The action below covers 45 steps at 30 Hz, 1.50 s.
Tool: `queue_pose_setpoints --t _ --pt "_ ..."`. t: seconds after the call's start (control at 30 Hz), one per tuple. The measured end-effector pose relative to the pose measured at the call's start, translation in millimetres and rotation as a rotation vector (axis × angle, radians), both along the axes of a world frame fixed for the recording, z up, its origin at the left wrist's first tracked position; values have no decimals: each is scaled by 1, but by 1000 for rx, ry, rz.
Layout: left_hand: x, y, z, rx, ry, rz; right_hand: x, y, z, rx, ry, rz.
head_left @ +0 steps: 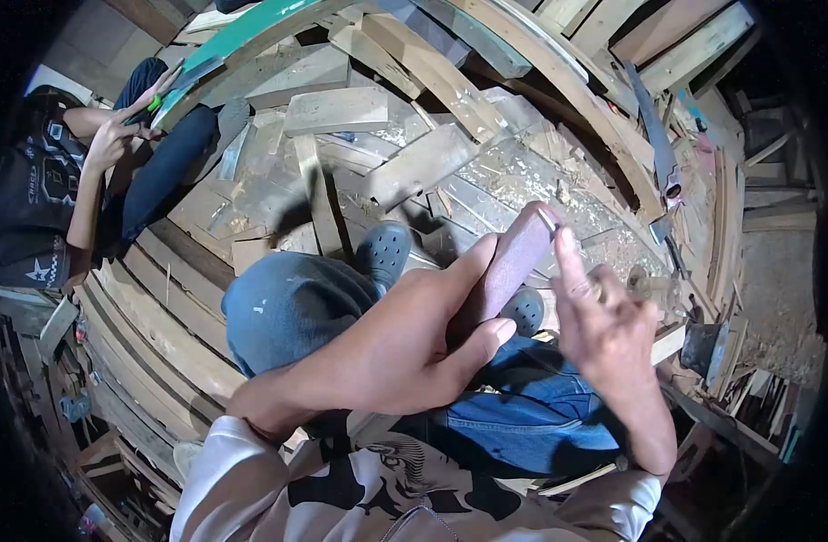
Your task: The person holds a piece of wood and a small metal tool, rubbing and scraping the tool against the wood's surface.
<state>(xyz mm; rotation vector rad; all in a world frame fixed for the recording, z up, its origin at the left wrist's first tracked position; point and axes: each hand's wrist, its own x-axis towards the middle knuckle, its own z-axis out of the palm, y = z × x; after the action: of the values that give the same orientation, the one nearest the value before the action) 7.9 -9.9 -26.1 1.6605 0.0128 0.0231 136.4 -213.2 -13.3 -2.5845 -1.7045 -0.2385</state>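
Note:
My left hand (432, 334) is wrapped round a long purplish-grey block (513, 271) with a smooth, stone-like face, held up above my lap. At the block's far end lies a small bright metal blade (547, 218). My right hand (605, 330) is closed, its index finger stretched along to the blade, and most of what it grips is hidden behind the fingers. Beneath the hands are my legs in blue jeans (513, 425) and grey clogs (384, 249).
Wood offcuts (337, 111) and shavings litter the floor ahead. A handsaw (653, 135) leans at the right beside a long curved plank (567, 90). At the left sits another person (61, 181), a hand on a green-topped board (229, 50). Long planks (152, 325) run along my left.

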Motion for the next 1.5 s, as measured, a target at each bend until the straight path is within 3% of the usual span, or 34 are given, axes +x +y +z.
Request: queue_pose_setpoints --t 0.03,0.07,0.13,0.2,0.23,0.27,0.33,0.4,0.43,0.47,0.53,0.57,0.6,0.67,0.73,0.77,0.8,0.97,1.0,1.07,1.17,1.2,1.27,1.33,1.47,1.5 --pt "0 -1 -6 33 -62 13 -7 1 -2 105 26 129" --pt "1 -1 -9 67 -127 28 -19 1 6 1 25 194" --pt "0 -1 -4 60 -78 18 -13 3 9 71 48 233" --pt "1 0 4 17 57 17 3 8 4 97 18 33" --pt "1 3 17 -117 254 -28 -2 7 5 93 51 49" --pt "2 3 12 -107 243 -24 -12 9 12 39 37 185" --pt "2 -2 2 93 -71 52 -21 4 10 54 120 213" --pt "-1 -1 4 -5 6 18 3 7 3 138 3 55" --pt "-2 0 6 2 22 3 1 6 5 68 90 24" --pt "1 3 9 24 23 -6 -7 4 4 55 20 176" --pt "0 1 3 -14 30 6 -19 3 7 101 137 221" --pt "2 0 2 -2 11 32 -6 4 9 12 81 211" --pt "2 -2 1 4 -3 59 2 2 1 98 71 51" --pt "1 0 5 -17 43 34 -7 -1 -5 42 -55 178" --pt "-2 1 6 -61 47 1 -25 1 12 48 185 235" --pt "0 0 5 -33 48 27 -12 2 10 17 92 240" --pt "2 -1 5 -6 49 52 -6 3 7 -33 -3 104" --pt "0 4 11 -20 67 -18 -14 5 12 57 88 216" --pt "0 4 11 -9 56 -4 -6 4 6 11 -23 141" --pt "0 3 13 12 32 33 -10 9 12 9 70 40" --pt "0 3 10 -48 51 13 -22 3 22 -116 71 195" --pt "2 3 4 -12 9 20 -12 2 9 -87 -33 104" --pt "-1 1 10 -3 15 50 -10 3 6 -55 34 -45" --pt "-2 9 21 -53 222 -43 -24 4 13 15 70 213" --pt "0 6 26 -112 331 -10 6 6 1 111 -78 57" --pt "-3 8 25 -2 226 -19 -6 0 -1 92 -4 156"
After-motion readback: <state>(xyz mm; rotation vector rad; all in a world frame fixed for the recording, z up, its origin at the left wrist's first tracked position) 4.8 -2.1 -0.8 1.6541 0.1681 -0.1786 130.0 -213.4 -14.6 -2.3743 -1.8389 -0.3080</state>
